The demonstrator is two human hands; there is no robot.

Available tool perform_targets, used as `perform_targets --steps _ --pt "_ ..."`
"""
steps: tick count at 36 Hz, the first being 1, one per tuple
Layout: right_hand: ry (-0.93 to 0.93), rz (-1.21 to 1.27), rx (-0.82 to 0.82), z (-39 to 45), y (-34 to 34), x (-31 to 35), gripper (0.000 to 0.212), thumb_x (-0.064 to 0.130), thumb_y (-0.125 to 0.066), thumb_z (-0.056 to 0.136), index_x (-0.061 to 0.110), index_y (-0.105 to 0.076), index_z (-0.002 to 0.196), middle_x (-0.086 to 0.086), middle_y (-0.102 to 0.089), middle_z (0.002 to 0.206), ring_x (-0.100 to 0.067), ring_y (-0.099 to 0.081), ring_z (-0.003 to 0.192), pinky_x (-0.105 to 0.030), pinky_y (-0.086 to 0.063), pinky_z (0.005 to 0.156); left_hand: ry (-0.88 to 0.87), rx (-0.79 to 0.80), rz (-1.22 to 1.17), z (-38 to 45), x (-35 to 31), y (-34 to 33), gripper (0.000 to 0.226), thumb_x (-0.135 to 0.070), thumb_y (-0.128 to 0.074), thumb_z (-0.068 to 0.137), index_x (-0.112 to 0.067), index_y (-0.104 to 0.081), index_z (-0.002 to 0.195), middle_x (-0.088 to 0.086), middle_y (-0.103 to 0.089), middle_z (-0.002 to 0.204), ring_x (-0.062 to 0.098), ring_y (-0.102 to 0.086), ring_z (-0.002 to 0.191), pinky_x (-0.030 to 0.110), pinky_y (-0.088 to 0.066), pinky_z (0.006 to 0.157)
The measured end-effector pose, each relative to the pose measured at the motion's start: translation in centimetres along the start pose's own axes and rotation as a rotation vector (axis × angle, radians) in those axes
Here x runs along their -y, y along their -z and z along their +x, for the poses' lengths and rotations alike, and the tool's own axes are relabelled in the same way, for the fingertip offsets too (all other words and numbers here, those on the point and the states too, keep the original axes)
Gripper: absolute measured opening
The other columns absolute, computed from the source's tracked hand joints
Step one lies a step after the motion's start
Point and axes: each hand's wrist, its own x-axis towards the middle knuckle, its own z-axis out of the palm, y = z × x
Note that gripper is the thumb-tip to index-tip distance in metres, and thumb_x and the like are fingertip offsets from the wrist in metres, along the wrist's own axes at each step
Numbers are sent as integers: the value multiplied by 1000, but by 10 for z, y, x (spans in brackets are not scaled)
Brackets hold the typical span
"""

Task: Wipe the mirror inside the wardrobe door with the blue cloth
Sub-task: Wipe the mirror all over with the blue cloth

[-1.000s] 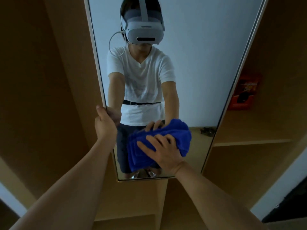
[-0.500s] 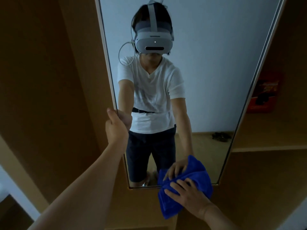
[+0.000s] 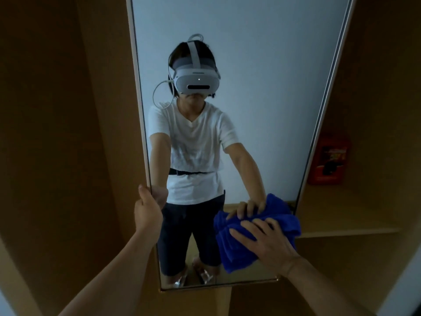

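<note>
Wiping the lower right of the mirror (image 3: 262,87), close to its right frame edge. To do it well: keep the palm flat so the cloth (image 3: 241,247) stays spread, press evenly, overlap strokes, run right into the bottom corner, and keep the door braced so it doesn't swing. Right hand (image 3: 266,245) lies on the cloth with fingers straight and spread, pressing it to the glass, arm reaching up from lower right. Left hand (image 3: 147,213) grips the mirror's left edge, thumb up along the frame, fingers curled behind, forearm extended from lower left.
</note>
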Motion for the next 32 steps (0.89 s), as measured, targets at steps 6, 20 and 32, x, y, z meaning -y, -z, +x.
perform_targets --steps 6,20,32 --pt "-44 -55 -180 43 37 -47 50 20 -42 81 22 -42 131 -4 -45 121 -23 -46 101 -40 -33 84 42 -38 39 1 0 1 48 -58 -23 93 -15 -44 96 4 -53 72 18 -51 61 28 -37 49" --pt "-31 -178 -284 118 117 -120 66 24 -65 66 19 -43 129 -7 -44 122 -25 -45 102 -41 -33 85 -108 -29 -16 5 -102 -6 29 -30 -30 96 -19 -49 78 5 -51 75 17 -48 65 28 -35 53" --pt "-176 -140 -507 235 225 -190 78 32 -81 64 15 -41 128 -8 -40 123 -26 -44 102 -46 -47 79 -305 130 -143 -9 -259 -17 36 -48 -28 96 -28 -48 73 5 -56 79 18 -55 71 32 -42 62"
